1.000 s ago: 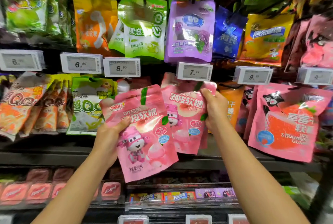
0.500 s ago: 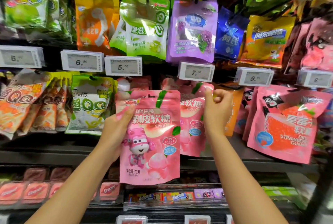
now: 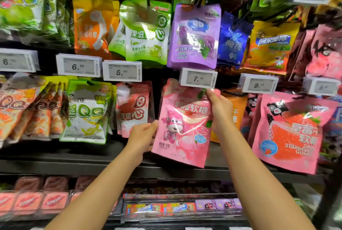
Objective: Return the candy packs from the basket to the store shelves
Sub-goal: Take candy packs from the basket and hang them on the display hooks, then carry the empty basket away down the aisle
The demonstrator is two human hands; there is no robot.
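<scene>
A pink peach candy pack (image 3: 182, 124) with a cartoon robot figure is up against the hanging row, right under the 7.00 price tag (image 3: 198, 78). My left hand (image 3: 142, 136) grips its lower left edge, thumb on the front. My right hand (image 3: 220, 112) pinches its upper right corner near the hook. Whether the pack sits on the peg is hidden behind the tag. No basket is in view.
Neighbouring hanging packs: a red lychee pack (image 3: 134, 109) to the left, a green-white pack (image 3: 87, 113) further left, an orange pack (image 3: 236, 111) and a pink strawberry pack (image 3: 290, 133) to the right. A dark shelf ledge (image 3: 74, 165) runs below, with small candy boxes (image 3: 161, 208) underneath.
The pack in my left hand moved right and up, in front of the same pink packs under the 7.00 tag. My right hand now pinches its top corner.
</scene>
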